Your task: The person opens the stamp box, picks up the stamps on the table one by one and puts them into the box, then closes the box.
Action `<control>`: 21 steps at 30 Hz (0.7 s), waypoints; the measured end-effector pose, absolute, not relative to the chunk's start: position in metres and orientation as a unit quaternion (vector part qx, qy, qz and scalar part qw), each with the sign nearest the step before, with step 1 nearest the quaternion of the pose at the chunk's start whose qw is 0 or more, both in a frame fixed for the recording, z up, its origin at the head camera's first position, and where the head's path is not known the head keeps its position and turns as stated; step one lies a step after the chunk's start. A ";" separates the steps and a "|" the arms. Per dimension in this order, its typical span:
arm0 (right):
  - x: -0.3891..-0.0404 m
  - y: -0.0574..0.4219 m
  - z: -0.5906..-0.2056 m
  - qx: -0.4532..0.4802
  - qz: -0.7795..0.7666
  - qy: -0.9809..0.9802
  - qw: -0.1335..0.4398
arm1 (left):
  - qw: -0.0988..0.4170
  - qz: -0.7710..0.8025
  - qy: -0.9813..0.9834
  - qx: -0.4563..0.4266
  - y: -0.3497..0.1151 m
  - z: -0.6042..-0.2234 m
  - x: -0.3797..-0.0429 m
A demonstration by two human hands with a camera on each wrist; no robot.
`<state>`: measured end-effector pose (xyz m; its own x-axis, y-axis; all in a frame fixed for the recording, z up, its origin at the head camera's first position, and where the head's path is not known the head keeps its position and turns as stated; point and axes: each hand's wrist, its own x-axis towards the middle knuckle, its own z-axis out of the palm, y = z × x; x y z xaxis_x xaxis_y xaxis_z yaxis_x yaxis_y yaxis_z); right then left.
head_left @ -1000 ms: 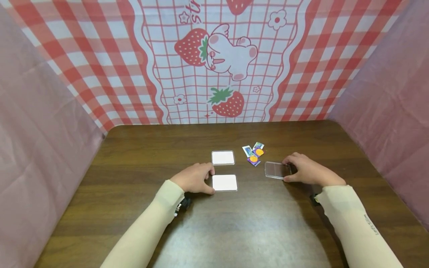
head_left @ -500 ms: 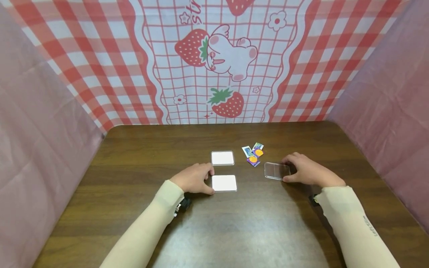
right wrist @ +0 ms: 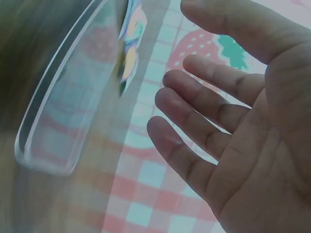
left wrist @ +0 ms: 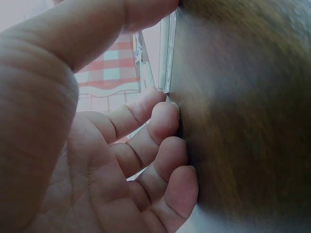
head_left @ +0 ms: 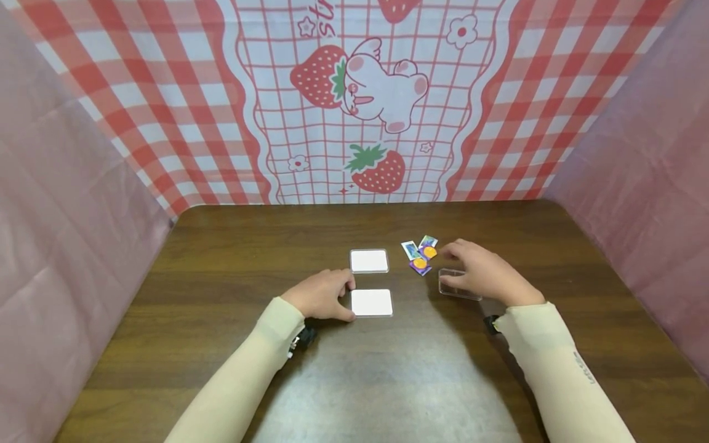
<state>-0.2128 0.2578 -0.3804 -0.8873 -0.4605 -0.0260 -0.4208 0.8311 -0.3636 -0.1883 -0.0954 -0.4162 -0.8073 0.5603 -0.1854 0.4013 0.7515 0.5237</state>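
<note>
My left hand [head_left: 321, 295] rests on the table at the left end of the nearer flat white rectangle with a clear rim [head_left: 372, 303]. Thumb and index finger hold its two long edges; in the left wrist view the clear edge [left wrist: 167, 53] stands between them. Just behind lies a second white rectangle with a clear rim [head_left: 369, 261]. My right hand [head_left: 487, 274] hovers over a transparent shallow case [head_left: 462, 292], partly covering it in the head view. The right wrist view shows its fingers spread apart, touching nothing. Several small colourful printed pieces [head_left: 420, 264] lie beyond its fingertips.
The brown wooden table [head_left: 277, 234] ends at a red-and-white checked cloth [head_left: 188, 123] with strawberries at the back. Pink cloth [head_left: 66, 203] hangs at both sides.
My right hand has let go of the transparent case's right end and moved left and up over it, towards the small printed pieces. The left hand stays in place.
</note>
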 end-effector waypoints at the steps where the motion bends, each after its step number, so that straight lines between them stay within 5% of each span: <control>1: -0.213 0.254 -0.380 -0.231 -0.177 0.955 0.057 | 0.168 0.236 0.921 0.262 -0.095 -0.416 -0.188; 21: -0.219 0.201 -0.380 -0.281 -0.195 0.939 0.042 | 0.166 0.230 0.921 0.265 -0.095 -0.416 -0.189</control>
